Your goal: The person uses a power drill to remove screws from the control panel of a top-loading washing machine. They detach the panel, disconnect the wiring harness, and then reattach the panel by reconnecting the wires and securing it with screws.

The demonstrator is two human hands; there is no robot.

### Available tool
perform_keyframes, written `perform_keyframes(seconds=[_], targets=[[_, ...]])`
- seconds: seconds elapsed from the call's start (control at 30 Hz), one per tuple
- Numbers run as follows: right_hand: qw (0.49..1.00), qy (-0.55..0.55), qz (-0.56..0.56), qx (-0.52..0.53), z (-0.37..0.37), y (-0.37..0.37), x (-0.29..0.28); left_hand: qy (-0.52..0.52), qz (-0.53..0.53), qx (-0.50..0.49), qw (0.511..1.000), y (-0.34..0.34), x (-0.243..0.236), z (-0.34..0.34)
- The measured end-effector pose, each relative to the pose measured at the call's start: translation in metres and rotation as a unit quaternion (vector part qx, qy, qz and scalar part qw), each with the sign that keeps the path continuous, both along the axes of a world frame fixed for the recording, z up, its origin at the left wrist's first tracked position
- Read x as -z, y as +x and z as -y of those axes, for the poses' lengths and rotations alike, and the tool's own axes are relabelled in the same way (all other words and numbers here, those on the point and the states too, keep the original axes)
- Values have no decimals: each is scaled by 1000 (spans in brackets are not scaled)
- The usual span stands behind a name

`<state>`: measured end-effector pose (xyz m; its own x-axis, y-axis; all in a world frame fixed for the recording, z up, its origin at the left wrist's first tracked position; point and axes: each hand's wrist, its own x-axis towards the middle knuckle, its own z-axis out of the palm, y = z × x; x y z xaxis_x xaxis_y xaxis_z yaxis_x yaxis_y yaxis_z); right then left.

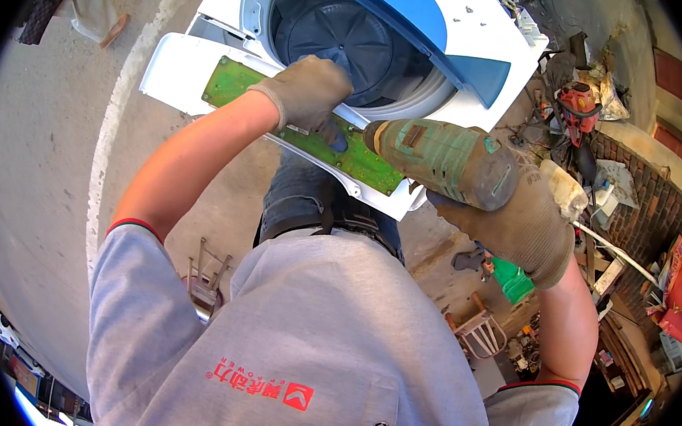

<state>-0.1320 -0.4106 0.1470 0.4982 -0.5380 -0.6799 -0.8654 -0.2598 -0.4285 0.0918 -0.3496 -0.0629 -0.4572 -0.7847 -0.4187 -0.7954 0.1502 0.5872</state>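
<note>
A white washing machine stands ahead with its blue lid raised and its dark drum showing. Along its near side lies a detached white control panel, underside up, with a green circuit board set in it. My left hand, in a dirty work glove, is closed over the middle of this panel, a dark fingertip on the board. In my gloved right hand is a worn green cordless drill, held sideways. Its chuck points left, just above the board and close to my left hand; the bit's tip cannot be made out.
Loose screws lie on the washing machine's white top. To the right, a red chainsaw and mixed scrap stand by a brick wall. Small stools and a green container are on the floor near me.
</note>
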Motion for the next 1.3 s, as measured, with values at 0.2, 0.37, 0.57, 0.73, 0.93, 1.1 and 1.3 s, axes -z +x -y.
perform_keyframes(seconds=[0.2, 0.37, 0.57, 0.73, 0.93, 1.1, 1.3], targets=[[999, 22, -28, -3, 1, 8, -2, -101, -21, -13, 995, 0, 3, -8], [999, 13, -24, -22, 2, 5, 4, -131, -17, -16, 991, -1, 12, -14], [999, -3, -12, -43, 2, 0, 9, -63, 22, 4, 998, 0, 2, -11], [999, 5, 0, -35, 2, -1, 12, -11, 31, 21, 999, 0, -10, -2], [999, -2, 28, -42, 1, 9, 5, -100, -4, -7, 995, 0, 7, -12], [980, -47, 5, -191, 7, 24, -2, -44, 24, 22, 999, 3, 0, -8], [980, -47, 49, -185, 16, 0, -20, -29, 41, 18, 999, -1, -7, -6]])
